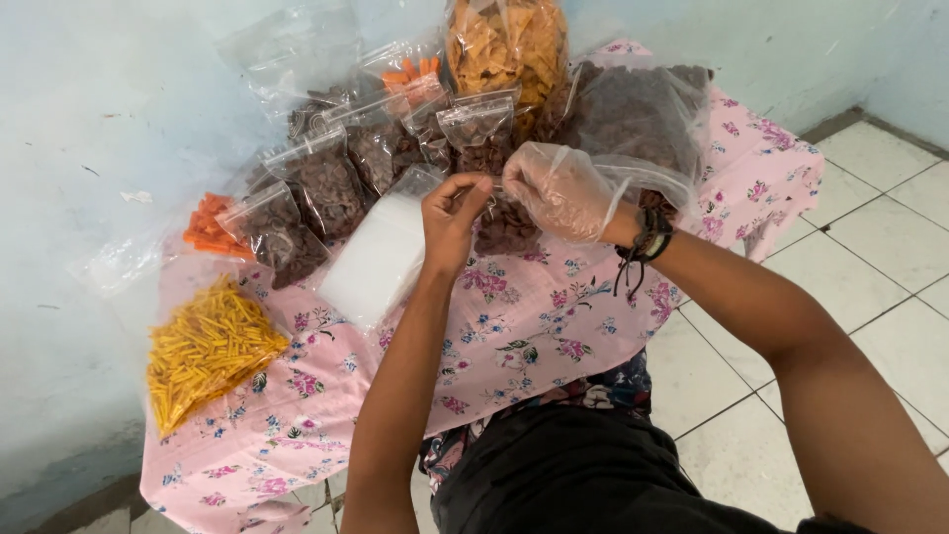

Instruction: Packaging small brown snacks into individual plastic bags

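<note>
Sealing in hand: left hand [453,220] and gloved right hand [561,190] pinch the zip edge of a small bag of brown snacks [504,222]; pressing along the strip seems needed next.

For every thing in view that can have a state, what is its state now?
Left hand: bare, pinching the top of the small bag.
Right hand: in a clear plastic glove, pinching the same top.
Small bag of brown snacks: filled, held by both hands.
Stack of empty bags: lying flat.
Bag of yellow sticks: filled, lying flat.
</note>
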